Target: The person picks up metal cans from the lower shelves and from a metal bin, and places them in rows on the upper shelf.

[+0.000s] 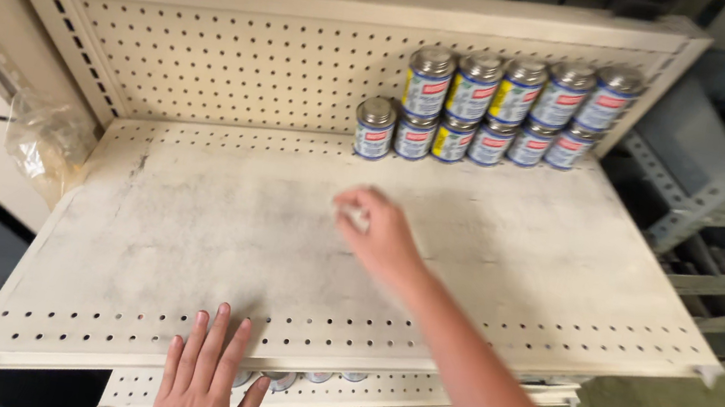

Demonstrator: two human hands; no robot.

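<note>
Dusty cream perforated metal shelf point(188, 236), left hand point(205, 385) flat with fingers spread on its front edge, right hand point(382, 235) blurred mid-shelf, fingers curled around something small and white, stacked blue-labelled metal cans point(489, 108) against the pegboard back, well apart from both hands.

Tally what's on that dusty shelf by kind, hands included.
Cans, blue-and-yellow labels, stacked at back: 11
Hands on the shelf: 2, left hand flat at front edge, right hand mid-shelf, blurred
Plastic bag at left edge: 1
Total: 14
</note>
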